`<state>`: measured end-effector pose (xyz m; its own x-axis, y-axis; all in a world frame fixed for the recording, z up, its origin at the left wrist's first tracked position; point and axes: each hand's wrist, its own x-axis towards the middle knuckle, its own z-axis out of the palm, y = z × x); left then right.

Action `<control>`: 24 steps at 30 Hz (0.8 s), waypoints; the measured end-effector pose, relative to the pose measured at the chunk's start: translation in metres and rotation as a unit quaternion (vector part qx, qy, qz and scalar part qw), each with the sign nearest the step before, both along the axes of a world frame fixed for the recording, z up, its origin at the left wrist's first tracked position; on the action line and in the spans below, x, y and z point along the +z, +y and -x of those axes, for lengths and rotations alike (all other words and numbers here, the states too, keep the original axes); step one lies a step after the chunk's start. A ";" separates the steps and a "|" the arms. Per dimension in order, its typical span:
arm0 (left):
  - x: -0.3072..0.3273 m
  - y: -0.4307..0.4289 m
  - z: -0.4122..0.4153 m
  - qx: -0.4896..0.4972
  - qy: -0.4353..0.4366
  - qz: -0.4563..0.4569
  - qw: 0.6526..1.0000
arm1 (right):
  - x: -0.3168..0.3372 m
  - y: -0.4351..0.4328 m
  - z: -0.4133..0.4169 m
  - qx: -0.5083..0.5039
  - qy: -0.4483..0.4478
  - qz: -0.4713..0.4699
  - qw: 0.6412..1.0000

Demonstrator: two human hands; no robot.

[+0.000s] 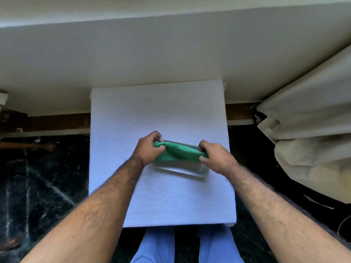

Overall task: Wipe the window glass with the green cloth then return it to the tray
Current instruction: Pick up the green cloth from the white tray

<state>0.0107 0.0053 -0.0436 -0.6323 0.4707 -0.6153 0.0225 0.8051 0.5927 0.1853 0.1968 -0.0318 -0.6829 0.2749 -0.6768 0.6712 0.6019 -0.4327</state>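
Observation:
A green cloth (177,151) is stretched between both hands just above a clear shallow tray (182,170). The tray rests on a small table covered with a white cloth (157,111). My left hand (149,148) pinches the cloth's left end. At the cloth's right end, my right hand (216,155) grips it the same way. The cloth sags a little in the middle and hides the far part of the tray. No window glass shows in this view.
A pale wall (152,50) rises behind the table. A cream curtain (307,133) hangs bunched at the right. Dark marble floor (43,177) lies on both sides, with a wooden stick (28,146) at the left. My legs in blue trousers (157,245) are below the table's near edge.

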 end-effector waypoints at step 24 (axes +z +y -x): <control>0.334 0.086 0.089 0.098 0.081 -0.226 0.966 | 0.332 0.115 0.079 -0.082 0.281 -0.173 0.940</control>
<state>-0.0786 0.0910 0.2900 -0.8075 0.5297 -0.2595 0.0184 0.4623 0.8865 0.1066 0.3114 0.2998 -0.8355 0.5448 -0.0716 0.4905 0.6806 -0.5442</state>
